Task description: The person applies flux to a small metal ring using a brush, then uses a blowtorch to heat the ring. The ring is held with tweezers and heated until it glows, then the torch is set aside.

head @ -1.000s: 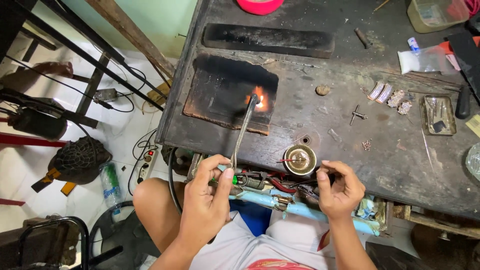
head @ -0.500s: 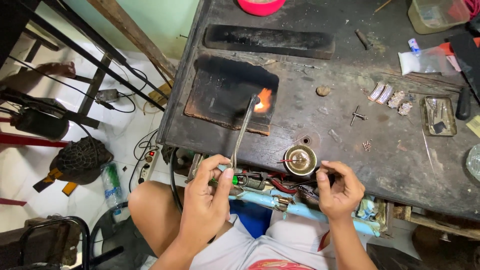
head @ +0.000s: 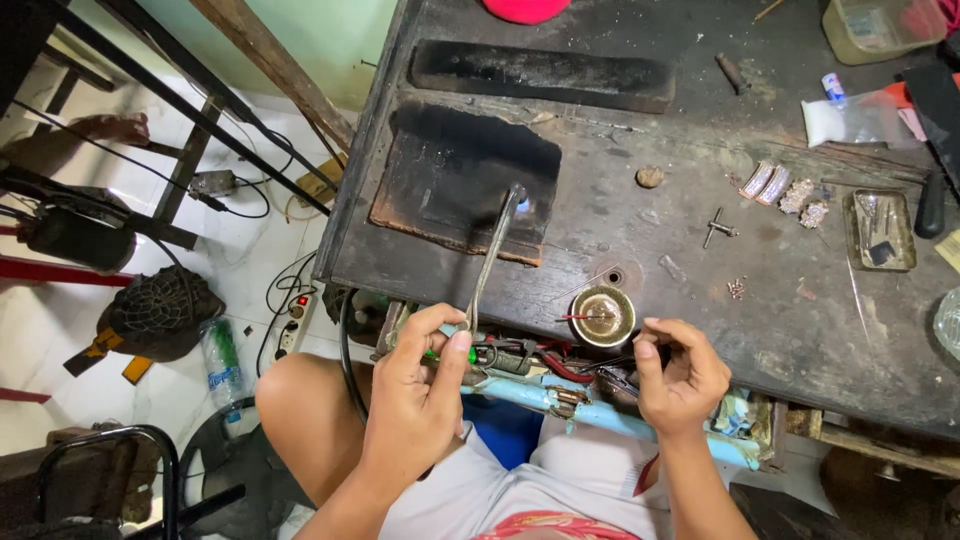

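The left hand (head: 420,385) is wrapped around the handle end of a long metal torch (head: 492,250), fingers closed on it, with the thin tube reaching away from the body so that its tip and small bluish flame sit over the charred block (head: 450,180) on the worktop (head: 700,300); that scorched slab takes the heat well clear of the knees and the clutter along the near edge. The right hand (head: 680,375) is curled at the worktop's front edge, its fingertips pinched together on what seems to be a fine wire or small tool, too thin to tell for certain. A small round brass dish (head: 602,315) sits just beside it, within easy reach. Both wrists are bent upward, elbows tucked in above the lap.
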